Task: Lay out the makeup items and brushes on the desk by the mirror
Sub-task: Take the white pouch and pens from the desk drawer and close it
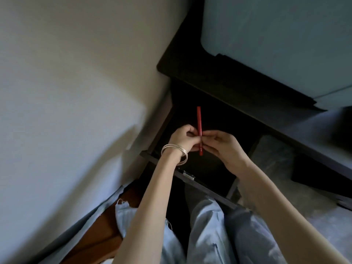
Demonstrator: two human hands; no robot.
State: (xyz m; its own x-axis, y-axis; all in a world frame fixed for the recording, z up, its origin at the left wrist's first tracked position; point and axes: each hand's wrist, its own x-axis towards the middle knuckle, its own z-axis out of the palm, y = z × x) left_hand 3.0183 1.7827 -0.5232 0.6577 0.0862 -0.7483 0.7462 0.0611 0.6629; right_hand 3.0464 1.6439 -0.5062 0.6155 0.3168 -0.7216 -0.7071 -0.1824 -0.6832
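Red pencil-like stick (199, 128), probably a lip or eye liner, held up in mid-air between both hands, near frame centre, over a dark open space under the desk (238, 88). Left hand (182, 138) sits at the stick's 9 o'clock, fingers curled in, fingertips pinching the shaft about two thirds of the way down. Right hand (222, 147) sits at the stick's 3 to 4 o'clock, thumb and forefinger pinching the same stretch of shaft from the other side, remaining fingers loosely curled. Fingertips of the two hands nearly meet at the stick. Long axis runs almost straight 12 to 6 o'clock in the view, near upright with a very slight lean; upper end points to 12 o'clock and stands well clear above both hands, lower end pokes out just below the fingers toward 6 o'clock. Which end is the tip or cap: cannot tell, too small. Silver bangles (176, 153) on the left wrist. Dark desk edge runs diagonally from 11 to 4 o'clock, with a pale blue-grey slab (282, 39) on it at 1 o'clock. Pale wall (66, 82) fills the 9 o'clock side. Light denim-clad legs (207, 231) at 6 o'clock, grey floor (304, 210) at 4 o'clock.
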